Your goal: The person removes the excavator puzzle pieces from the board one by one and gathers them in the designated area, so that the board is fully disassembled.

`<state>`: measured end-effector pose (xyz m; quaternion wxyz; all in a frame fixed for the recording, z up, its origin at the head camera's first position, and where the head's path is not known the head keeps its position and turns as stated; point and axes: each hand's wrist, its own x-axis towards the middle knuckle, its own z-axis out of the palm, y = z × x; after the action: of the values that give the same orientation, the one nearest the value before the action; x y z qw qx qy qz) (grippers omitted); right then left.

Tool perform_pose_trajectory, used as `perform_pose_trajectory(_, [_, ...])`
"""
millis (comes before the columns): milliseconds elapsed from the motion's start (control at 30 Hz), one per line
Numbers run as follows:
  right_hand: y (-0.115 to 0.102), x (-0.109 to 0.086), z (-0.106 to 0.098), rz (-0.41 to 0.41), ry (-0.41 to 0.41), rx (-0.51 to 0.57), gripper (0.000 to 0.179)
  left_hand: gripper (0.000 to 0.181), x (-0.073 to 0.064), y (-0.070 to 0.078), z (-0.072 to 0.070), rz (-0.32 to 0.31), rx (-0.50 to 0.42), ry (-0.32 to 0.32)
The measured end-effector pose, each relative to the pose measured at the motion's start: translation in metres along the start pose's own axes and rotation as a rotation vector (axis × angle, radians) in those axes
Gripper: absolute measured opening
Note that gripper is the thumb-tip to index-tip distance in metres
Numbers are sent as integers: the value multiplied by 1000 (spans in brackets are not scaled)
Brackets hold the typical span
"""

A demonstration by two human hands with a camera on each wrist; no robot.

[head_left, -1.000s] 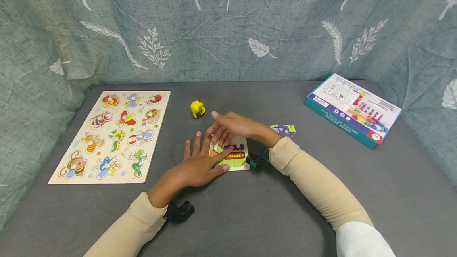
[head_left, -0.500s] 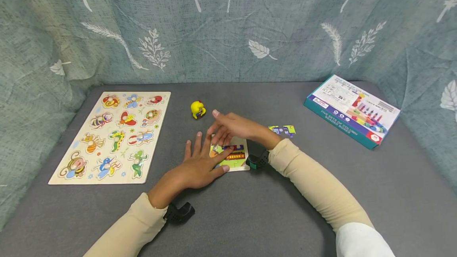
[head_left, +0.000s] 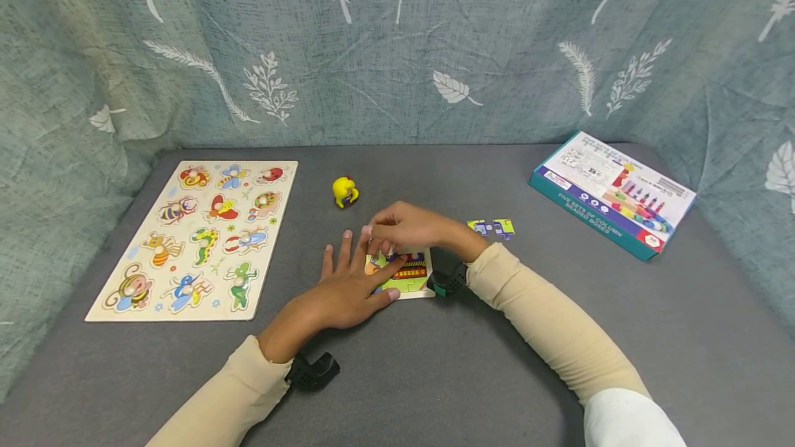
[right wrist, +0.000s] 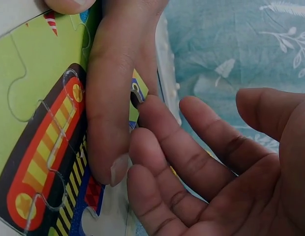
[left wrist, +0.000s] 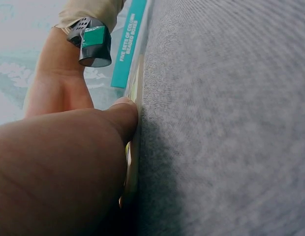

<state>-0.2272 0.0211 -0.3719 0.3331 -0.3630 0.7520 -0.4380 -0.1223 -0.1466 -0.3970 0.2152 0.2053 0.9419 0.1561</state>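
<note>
A small wooden jigsaw puzzle (head_left: 413,283) with a red, yellow and black vehicle track picture lies at mid-table. My left hand (head_left: 344,292) rests across its left side with fingers spread; in the left wrist view its thumb (left wrist: 124,118) lies at the board's edge. My right hand (head_left: 406,225) bends over the puzzle's far part. In the right wrist view its loosely bent fingers (right wrist: 184,142) reach a tilted yellow-green puzzle piece (right wrist: 138,91) behind a left finger, with the thumb apart. Whether they touch the piece is unclear. The fingers cover part of the puzzle.
Two loose puzzle pieces (head_left: 491,227) lie right of the right wrist. A yellow toy (head_left: 344,192) stands beyond the hands. An insect peg board (head_left: 199,240) lies at left, and a teal-edged box (head_left: 611,192) at back right. A leaf-patterned curtain (head_left: 397,54) hangs behind.
My right thumb, raised earlier, has come down towards the index finger over the puzzle's far left corner. The left hand has stayed in place.
</note>
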Motion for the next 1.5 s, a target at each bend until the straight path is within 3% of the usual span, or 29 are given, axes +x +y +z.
perform_pose_trajectory(367, [5,1,-1,-65,-55,-46,22,58,0,-1,1,4,13,3])
perform_pose_trajectory(867, [8,4,3,-48,-73,-78,17,58,-2,1,0,21,12,20])
perform_pose_trajectory(1167, [6,4,2,-95,-9,-88,17,58,-2,0,0,8,-9,8])
perform_pose_trajectory(1500, [3,-3,-10,-73,50,-98,18,58,-1,0,-1,-3,2,13])
